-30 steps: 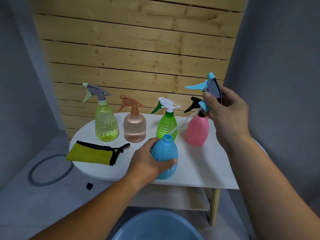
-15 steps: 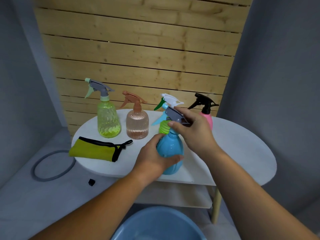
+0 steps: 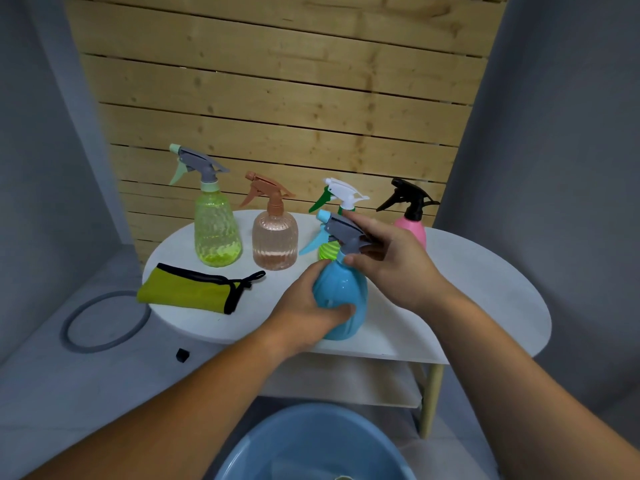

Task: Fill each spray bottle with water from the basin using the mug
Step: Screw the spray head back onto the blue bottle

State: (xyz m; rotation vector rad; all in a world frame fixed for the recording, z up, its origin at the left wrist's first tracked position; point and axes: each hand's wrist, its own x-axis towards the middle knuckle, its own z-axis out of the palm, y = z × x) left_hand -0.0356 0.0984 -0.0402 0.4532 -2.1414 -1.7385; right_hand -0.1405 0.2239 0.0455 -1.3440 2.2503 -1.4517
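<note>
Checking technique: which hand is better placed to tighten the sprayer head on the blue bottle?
Probably right: the right hand grips the sprayer head atop the blue bottle, while the left hand holds its body.

One head-worn wide-angle camera looks forward and down, over the basin, at the nearby table.

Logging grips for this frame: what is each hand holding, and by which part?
The left hand grips the blue bottle round its body; the right hand holds its spray head at the neck.
</note>
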